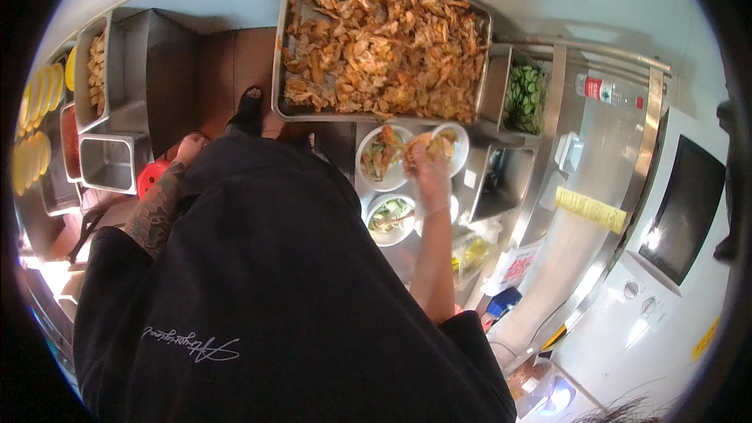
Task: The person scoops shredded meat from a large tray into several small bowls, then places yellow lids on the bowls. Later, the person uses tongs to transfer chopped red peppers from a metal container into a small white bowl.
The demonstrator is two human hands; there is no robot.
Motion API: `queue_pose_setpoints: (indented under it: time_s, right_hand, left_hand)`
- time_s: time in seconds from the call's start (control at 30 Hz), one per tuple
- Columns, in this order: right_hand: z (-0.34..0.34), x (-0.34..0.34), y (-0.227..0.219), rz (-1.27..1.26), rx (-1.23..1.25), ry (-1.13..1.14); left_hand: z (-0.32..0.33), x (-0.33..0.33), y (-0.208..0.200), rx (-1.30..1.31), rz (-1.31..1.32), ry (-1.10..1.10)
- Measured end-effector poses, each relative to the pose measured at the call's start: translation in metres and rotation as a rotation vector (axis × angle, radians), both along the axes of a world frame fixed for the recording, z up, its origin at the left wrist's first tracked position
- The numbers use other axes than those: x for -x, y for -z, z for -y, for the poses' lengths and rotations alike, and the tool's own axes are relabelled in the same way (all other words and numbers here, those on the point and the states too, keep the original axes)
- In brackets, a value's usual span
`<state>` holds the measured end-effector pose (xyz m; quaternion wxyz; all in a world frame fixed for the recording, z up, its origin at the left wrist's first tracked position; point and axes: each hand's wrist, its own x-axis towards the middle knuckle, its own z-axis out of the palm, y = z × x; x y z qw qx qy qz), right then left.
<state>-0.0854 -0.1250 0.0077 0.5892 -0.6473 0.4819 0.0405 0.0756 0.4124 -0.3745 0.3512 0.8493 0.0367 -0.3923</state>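
Over the white bowls (384,158) below the meat tray (291,70), our right hand (427,166) pinches shredded meat (423,141): soft, loose, greasy, best scooped in fingertips. Left hand (190,149) fingers: cannot tell.

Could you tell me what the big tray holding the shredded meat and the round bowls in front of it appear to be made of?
The big tray looks like stainless steel: grey, dully reflective. The round bowls look like white plastic or foam, thin-rimmed and matte; which one cannot be told.
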Motion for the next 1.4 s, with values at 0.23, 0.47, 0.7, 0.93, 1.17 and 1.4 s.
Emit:
queue_pose_setpoints:
  time_s: [0.23, 0.47, 0.7, 0.93, 1.17, 1.4]
  right_hand:
    - [0.013, 0.062, 0.104, -0.195, 0.258, -0.209]
    - [-0.002, 0.054, 0.088, -0.218, 0.467, -0.345]
    - [-0.007, 0.023, 0.086, -0.424, 0.208, -0.058]
    - [0.005, 0.041, 0.059, -0.317, -0.069, 0.036]
    - [0.016, 0.058, 0.072, -0.272, 0.135, 0.028]
    - [0.008, 0.065, 0.070, 0.059, -0.111, 0.296]
  left_hand:
    - [0.034, -0.033, -0.020, 0.045, -0.125, 0.067]
    - [0.069, -0.045, -0.047, 0.132, -0.167, 0.014]
    - [0.069, -0.057, -0.040, 0.005, -0.093, 0.236]
    - [0.072, -0.053, -0.040, 0.017, -0.072, 0.158]
    - [0.067, -0.052, -0.043, 0.036, -0.099, 0.170]
    - [0.068, -0.047, -0.041, 0.010, -0.058, 0.176]
